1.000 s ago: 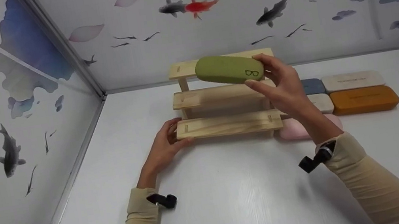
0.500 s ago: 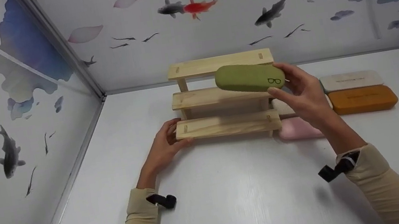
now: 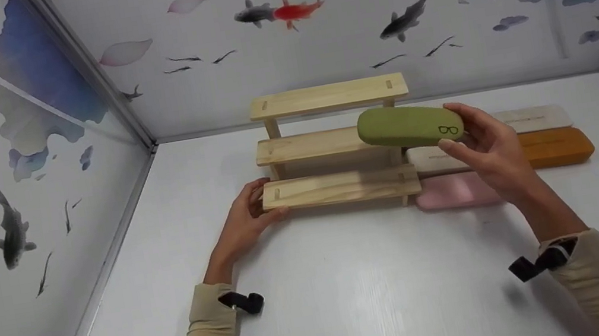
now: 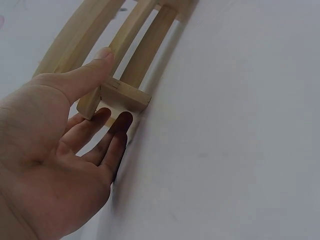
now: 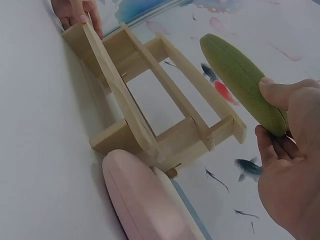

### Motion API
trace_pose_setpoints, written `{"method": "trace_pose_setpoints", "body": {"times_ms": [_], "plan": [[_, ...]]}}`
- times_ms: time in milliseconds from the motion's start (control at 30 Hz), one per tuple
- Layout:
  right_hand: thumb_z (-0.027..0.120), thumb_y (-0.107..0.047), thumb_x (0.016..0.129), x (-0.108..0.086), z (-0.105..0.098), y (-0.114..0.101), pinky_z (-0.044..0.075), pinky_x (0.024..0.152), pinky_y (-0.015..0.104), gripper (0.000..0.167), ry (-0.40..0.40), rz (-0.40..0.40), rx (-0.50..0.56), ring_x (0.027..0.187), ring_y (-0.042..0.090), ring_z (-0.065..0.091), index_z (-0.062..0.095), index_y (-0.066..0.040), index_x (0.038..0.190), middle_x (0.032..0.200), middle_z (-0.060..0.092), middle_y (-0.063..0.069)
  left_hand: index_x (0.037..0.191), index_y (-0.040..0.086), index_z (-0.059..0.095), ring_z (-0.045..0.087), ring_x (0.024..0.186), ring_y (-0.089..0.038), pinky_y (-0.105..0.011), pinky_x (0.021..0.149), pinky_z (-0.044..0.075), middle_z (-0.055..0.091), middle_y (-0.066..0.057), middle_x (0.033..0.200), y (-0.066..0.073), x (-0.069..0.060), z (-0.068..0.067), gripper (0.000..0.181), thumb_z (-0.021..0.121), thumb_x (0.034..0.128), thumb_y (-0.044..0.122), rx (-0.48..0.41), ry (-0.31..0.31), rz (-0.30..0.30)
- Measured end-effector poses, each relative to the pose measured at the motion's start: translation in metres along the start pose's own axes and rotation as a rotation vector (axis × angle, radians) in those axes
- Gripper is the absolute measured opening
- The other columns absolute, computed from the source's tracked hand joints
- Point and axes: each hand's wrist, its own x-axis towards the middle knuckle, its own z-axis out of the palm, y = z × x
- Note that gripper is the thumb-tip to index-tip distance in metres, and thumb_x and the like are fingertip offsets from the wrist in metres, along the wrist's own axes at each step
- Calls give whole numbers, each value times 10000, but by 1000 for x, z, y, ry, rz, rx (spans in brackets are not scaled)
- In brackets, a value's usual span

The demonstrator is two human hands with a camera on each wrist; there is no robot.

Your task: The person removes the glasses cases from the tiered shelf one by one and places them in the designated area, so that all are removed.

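A three-tier wooden display rack (image 3: 339,189) stands at the back of the white table. My left hand (image 3: 242,222) grips the left end of its lowest board, thumb in front and fingers behind; the left wrist view shows the thumb lying along the wood (image 4: 122,92). In the air over the rack's right side, my right hand (image 3: 492,152) pinches the right end of a green glasses case (image 3: 404,126) printed with a spectacles outline. The case is tilted slightly, its right end lower, and the right wrist view shows it (image 5: 240,80) apart from the boards.
Right of the rack lie a pink glasses case (image 3: 453,191), a cream one (image 3: 433,160), an orange-brown one (image 3: 557,146) and a whitish one (image 3: 538,118), close together. Behind the rack rises a wall (image 3: 193,101) with painted fish.
My right hand has carried the green glasses case to the right and lower, away from the top board. The left hand and the rack have stayed in place.
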Motion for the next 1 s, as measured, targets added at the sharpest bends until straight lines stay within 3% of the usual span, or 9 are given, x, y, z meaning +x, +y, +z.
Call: {"method": "trace_pose_setpoints", "body": {"times_ms": [200,467,767,1000], "plan": [[707,56,1011,-10,-16,2,509,1124,179,643,20,22,65,1398,194,562,453,19,1601,1566,512,155,1655,135,378,607,1444,-245,-459,1195,514,583,-21,1611,0,0,1,869,852,963,364,-4,-4,6],[690,76,1014,-25,-36,3,538,1074,162,638,31,38,67,1353,167,583,453,17,1603,1550,526,124,1659,126,371,599,1453,-246,-459,1210,501,571,-27,1622,0,0,0,867,850,968,339,0,-2,6],[699,62,1014,-39,-59,4,634,827,191,626,63,103,56,1280,118,624,483,-8,1598,1529,549,64,1642,133,392,607,1439,-262,-475,1203,502,580,-61,1606,1,1,-1,841,860,962,294,-40,-6,13],[658,63,1038,-51,-81,9,604,963,184,633,57,133,66,1402,77,575,447,-31,1628,1652,419,89,1639,132,394,610,1437,-263,-470,1192,513,576,-68,1611,-1,2,0,827,850,971,304,-33,-8,24]]}}
